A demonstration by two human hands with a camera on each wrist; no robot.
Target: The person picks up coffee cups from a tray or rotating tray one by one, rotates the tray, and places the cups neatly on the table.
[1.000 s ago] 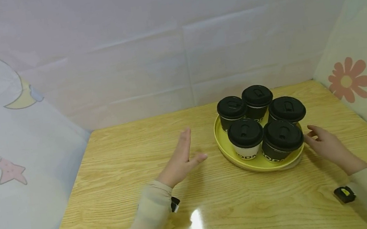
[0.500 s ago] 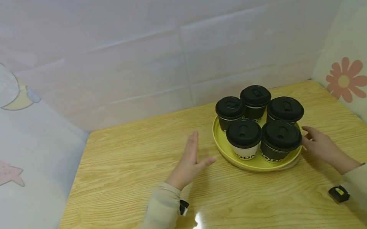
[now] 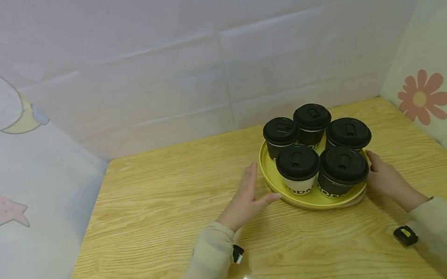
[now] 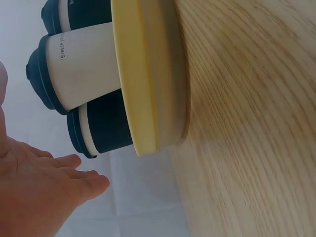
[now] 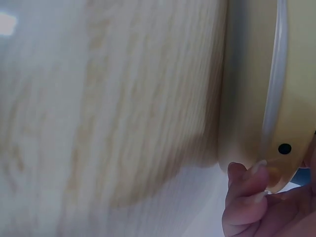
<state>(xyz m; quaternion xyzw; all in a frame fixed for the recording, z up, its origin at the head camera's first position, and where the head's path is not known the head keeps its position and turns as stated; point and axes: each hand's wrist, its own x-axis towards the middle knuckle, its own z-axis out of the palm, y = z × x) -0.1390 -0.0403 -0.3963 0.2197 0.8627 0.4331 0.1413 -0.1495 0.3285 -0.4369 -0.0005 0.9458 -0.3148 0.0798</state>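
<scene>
Cups stand upright, long axes vertical, on the yellow tray, left fingers spread, right fingers gripping it

Smooth, plasticky tray between left hand and right hand, paper-looking cups with matt plastic-looking lids; glossy wood-grain table under both, creased cloth-ish backdrop beyond.

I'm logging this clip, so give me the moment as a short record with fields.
Tray: round, yellow, on the wooden table
Cups: five, black-lidded, upright on the tray
White cup: front left in the head view; the others look dark
Left hand: fingers extended at the tray's left side; contact unclear
Right hand: fingers curled against the tray's right edge
</scene>
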